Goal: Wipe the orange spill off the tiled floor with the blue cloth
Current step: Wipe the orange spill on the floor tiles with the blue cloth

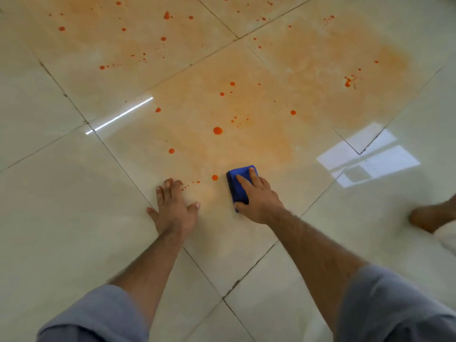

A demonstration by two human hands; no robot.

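On the glossy cream tiled floor, a folded blue cloth lies at the near edge of a wide orange spill, which spreads as a pale orange film dotted with darker orange drops across several tiles beyond the cloth. The right hand presses down on the cloth with straight fingers laid flat over its top and the thumb along its near left corner; nothing is pinched or curled round. Just left of the cloth sits one round orange drop, with a trail of tiny specks running further left from it. The left hand rests palm-down on the floor to the left of the cloth, well clear of it, its fingers spread wide and holding nothing; its fingertips reach the tiny specks. Both forearms are bare below rolled grey-blue sleeves. Far to the right of the cloth, a bare foot shows at the picture's edge. Right of the cloth and slightly beyond it, a bright window reflection shines on the tiles.
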